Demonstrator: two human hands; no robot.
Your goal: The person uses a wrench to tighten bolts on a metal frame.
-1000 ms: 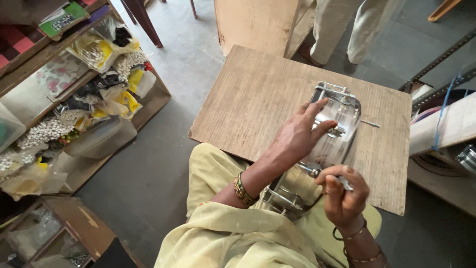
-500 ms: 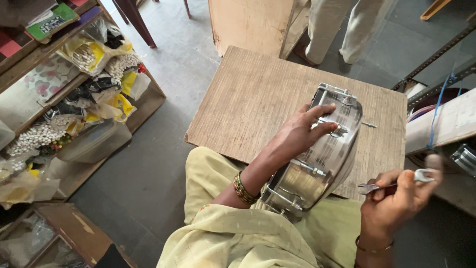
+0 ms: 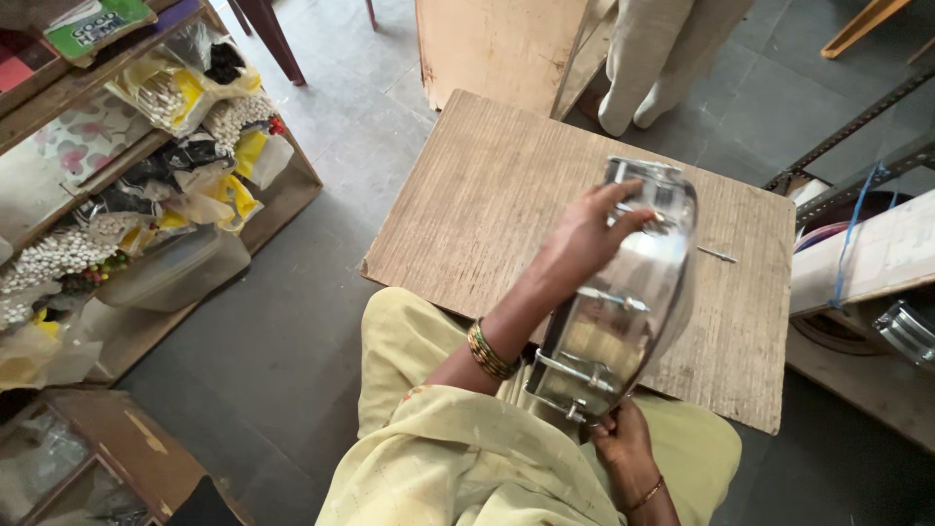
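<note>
Head view shows the left hand [image 3: 584, 239] spread over the upper end of a shiny metal casing [image 3: 623, 292] at centre frame, tilted above the wooden board [image 3: 467, 195]. At lower centre, the right hand [image 3: 623, 448] grips its bottom edge, fingers curled round it.

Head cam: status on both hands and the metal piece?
Left hand flat on upper part of shiny metal frame. Right hand grips its lower end. Frame tilted over wooden board; thin metal pin lies loose beside it.
</note>
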